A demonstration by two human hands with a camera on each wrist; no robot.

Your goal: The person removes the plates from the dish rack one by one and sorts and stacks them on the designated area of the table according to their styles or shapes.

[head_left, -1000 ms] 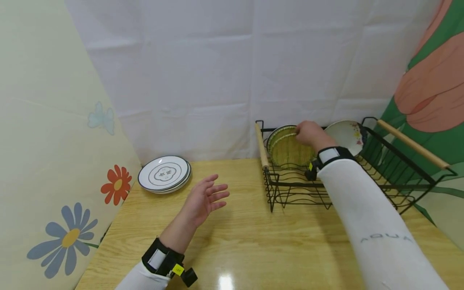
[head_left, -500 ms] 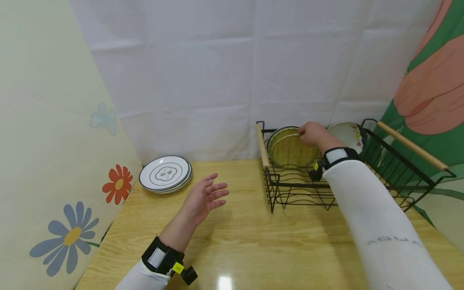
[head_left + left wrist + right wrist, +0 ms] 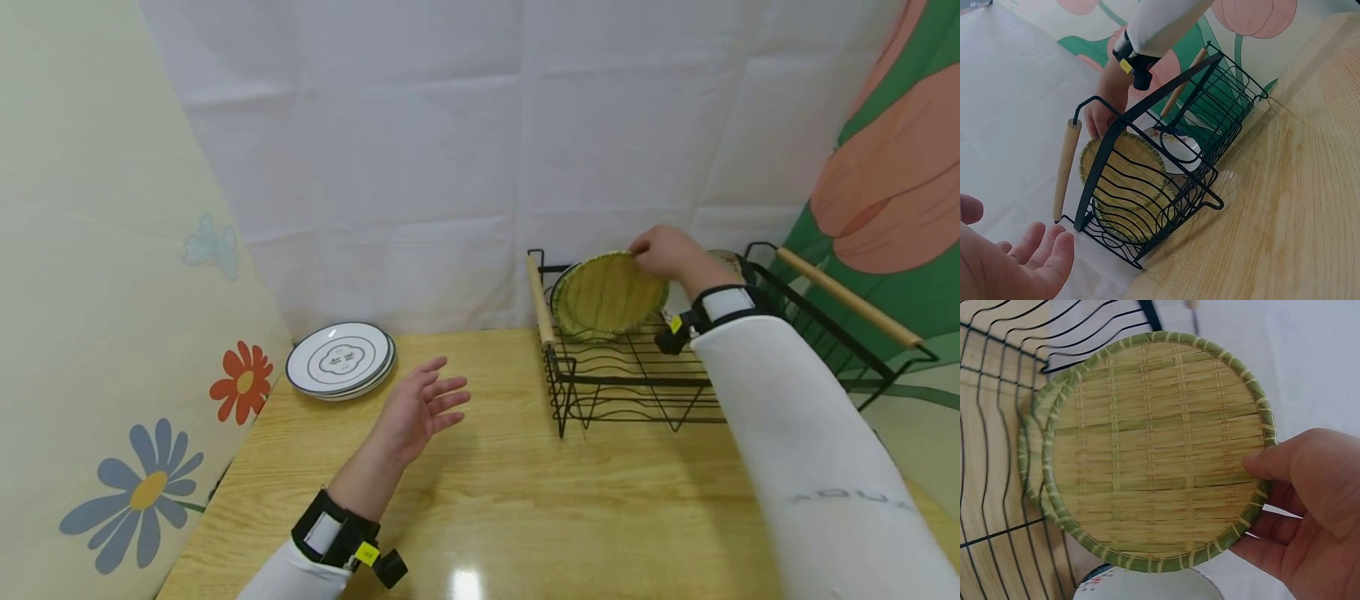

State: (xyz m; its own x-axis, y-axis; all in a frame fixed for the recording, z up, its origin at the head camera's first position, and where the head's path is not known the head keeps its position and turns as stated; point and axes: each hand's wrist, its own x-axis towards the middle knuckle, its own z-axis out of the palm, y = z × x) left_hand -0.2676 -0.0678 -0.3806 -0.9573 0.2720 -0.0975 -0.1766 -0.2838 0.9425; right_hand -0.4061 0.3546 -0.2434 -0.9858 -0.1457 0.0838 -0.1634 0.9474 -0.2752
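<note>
Round, green-rimmed woven bamboo tray (image 3: 1157,450) in the pinch of the right hand (image 3: 670,253), left hand (image 3: 420,407) empty, fingers loosely spread.

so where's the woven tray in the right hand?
Head view, right of centre: the right hand holds the woven tray by its upper-right rim at the left end of the dish rack, near the wooden handle.
</note>
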